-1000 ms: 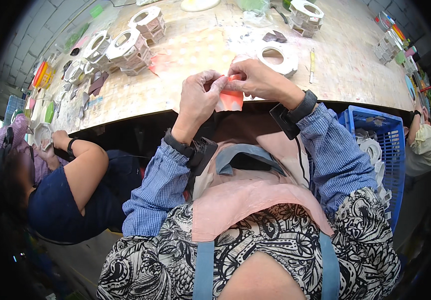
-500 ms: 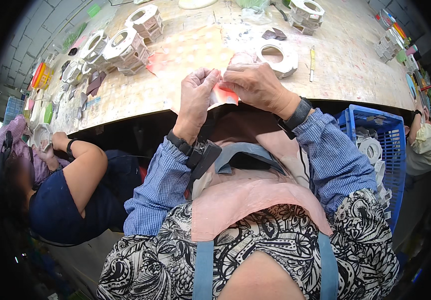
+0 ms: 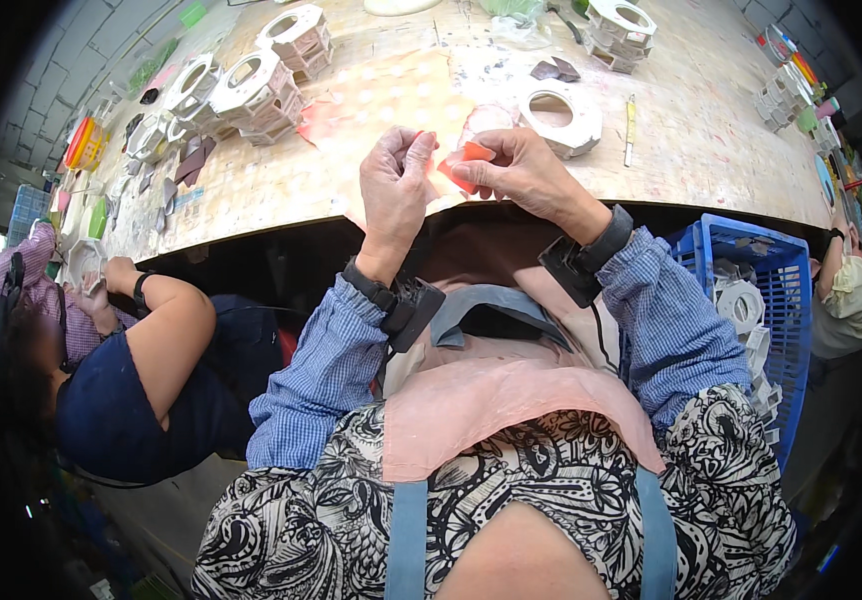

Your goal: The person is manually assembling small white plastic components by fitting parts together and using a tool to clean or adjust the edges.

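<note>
Both hands raised over the near edge of the worktable [image 3: 371,215]. Left hand [image 3: 396,185] and right hand [image 3: 516,170] each pinch a small orange-red piece [image 3: 463,162] between thumb and fingertips; the piece sits between the two hands, above the table edge. White ring-shaped part [image 3: 558,115] lies just beyond the right hand. Blue crate [image 3: 751,250] holding white parts stands at right. Another person's arm [image 3: 166,330] at left.

The left hand [image 3: 396,190] and right hand [image 3: 521,175] hide most of the small red piece [image 3: 463,165].
</note>
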A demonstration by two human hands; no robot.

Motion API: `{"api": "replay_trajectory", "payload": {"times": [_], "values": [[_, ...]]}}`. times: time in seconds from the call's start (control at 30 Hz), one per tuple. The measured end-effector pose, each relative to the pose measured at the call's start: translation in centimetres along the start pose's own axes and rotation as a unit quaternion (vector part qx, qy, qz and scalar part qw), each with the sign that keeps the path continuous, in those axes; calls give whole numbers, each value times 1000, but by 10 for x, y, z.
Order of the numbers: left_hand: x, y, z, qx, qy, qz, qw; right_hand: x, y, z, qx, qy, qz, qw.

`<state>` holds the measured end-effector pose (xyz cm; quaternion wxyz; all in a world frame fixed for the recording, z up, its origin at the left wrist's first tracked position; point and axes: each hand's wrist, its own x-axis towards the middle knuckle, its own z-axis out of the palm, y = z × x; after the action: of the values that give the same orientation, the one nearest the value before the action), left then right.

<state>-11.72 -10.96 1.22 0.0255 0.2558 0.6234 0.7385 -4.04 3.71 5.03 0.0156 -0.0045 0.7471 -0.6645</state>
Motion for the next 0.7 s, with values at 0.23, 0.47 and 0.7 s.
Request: {"api": "replay_trajectory", "payload": {"times": [0.23, 0.47, 0.7], "values": [[24, -20, -17, 35, 76, -122, 989, -13, 1, 5, -207, 151, -232, 938], [77, -85, -51, 386, 69, 112, 913, 2, 21, -2, 102, 149, -51, 982], [47, -25, -23, 370, -24, 82, 925, 7, 26, -1, 88, 193, -49, 976]]}}
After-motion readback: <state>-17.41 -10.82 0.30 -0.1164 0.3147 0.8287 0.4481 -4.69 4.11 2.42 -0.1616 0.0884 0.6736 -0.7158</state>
